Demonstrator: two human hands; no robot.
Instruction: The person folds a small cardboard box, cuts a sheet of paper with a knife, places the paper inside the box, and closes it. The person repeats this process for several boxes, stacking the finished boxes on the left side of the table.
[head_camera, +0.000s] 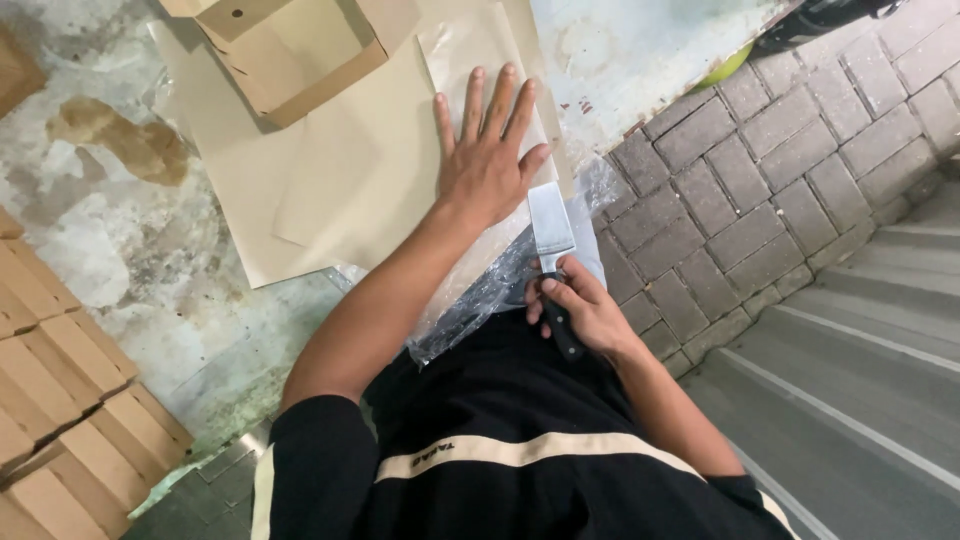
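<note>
Concrete floor (150, 240), grey and stained, lies under big tan paper sheets (330, 180) and a clear plastic bag (480, 290), with grey paving bricks (740, 180) on one side. The left hand (485, 160) lies flat on the sheets with fingers spread, and the right hand (580, 310) grips the black handle of a wide steel knife (551, 225), whose blade touches the bag's edge. Folded brown cardboard boxes (60, 400) crowd one side and an open box (290, 50) sits past the sheets.

tan paper (330, 170), black-handled knife (553, 260), grey paving bricks (760, 170)
</note>
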